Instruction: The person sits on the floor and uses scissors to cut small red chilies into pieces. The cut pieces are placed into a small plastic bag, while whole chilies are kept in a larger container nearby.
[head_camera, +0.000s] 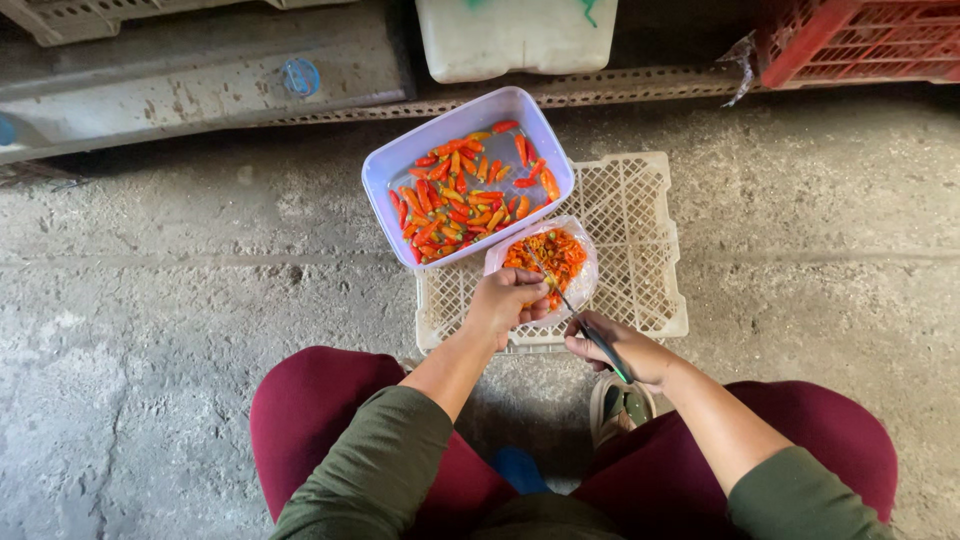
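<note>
at the bottom of the frame sit 2 knees in maroon trousers (320, 410) and 2 olive sleeves (370, 470), with a foot in a sandal (620, 405) between them on the concrete floor (150, 330). just above centre-bottom, the left hand (505, 303) has its fingers curled and pinched together on a small chilli piece at the near rim of the clear bowl (585, 285); the piece itself is mostly hidden by the fingertips. the right hand (620, 348), slightly lower and to the right, has its fingers closed round the dark handles of a pair of scissors (585, 325), whose blades point up-left over the bowl toward the left hand. the bowl, at frame centre, rests on an upturned cream lattice crate (640, 250) and holds a moderate heap of cut orange-red chilli pieces (550, 255). touching it on the upper left, also on the crate, is a pale lilac rectangular tub (385, 170) with 1 loose layer of whole red and orange chillies (460, 195); part of its base shows bare near the upper right corner. judgement: cutting is well under way, but the whole chillies left in the tub appear to outnumber what is cut, so more than half remains. beyond, at the top edge, stand a white plastic container (515, 35) and a red crate (860, 40).
</note>
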